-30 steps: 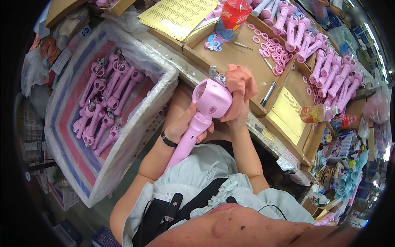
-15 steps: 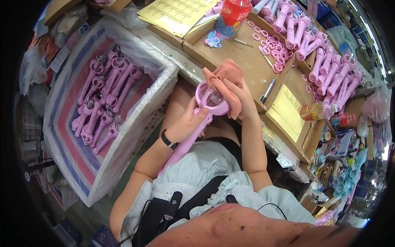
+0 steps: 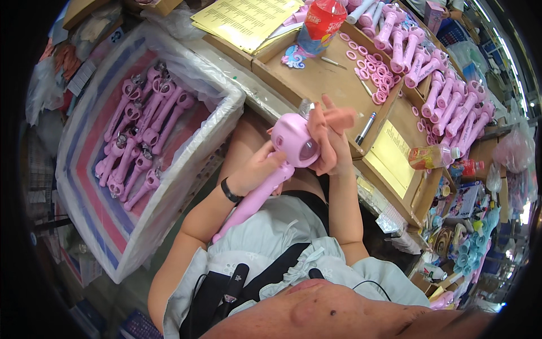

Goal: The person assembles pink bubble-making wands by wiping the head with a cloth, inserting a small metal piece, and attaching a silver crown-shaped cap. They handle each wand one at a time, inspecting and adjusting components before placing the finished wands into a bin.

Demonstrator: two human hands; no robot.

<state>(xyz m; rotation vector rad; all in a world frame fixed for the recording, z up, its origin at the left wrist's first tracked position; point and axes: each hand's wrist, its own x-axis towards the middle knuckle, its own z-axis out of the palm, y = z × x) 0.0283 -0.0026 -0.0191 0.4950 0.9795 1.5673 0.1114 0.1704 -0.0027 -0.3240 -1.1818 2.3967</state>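
A pink plastic toy wand (image 3: 293, 137) with a round head lies slanted across my lap, its long handle pointing down and left. Just below the head, my left hand (image 3: 259, 170) is wrapped round the handle. My right hand (image 3: 340, 155) grips an orange-pink cloth (image 3: 326, 131) at the right side of the head, beside a dark round window. A clear tip shows at the top of the head. Part of the cloth hides the right hand's fingers.
At left, a plastic-lined crate (image 3: 230, 100) holds several pink wands. A cardboard tray (image 3: 293, 79) ahead has pink rings (image 3: 379, 76), a marker (image 3: 366, 127) and a red-labelled bottle (image 3: 323, 25). More wands (image 3: 460, 107) are piled at the far right, near a drink bottle (image 3: 432, 156) and yellow sheets (image 3: 387, 155).
The wand's head has turned, so its open ring no longer faces up and a smooth rounded side shows. My right hand and the cloth have shifted slightly right.
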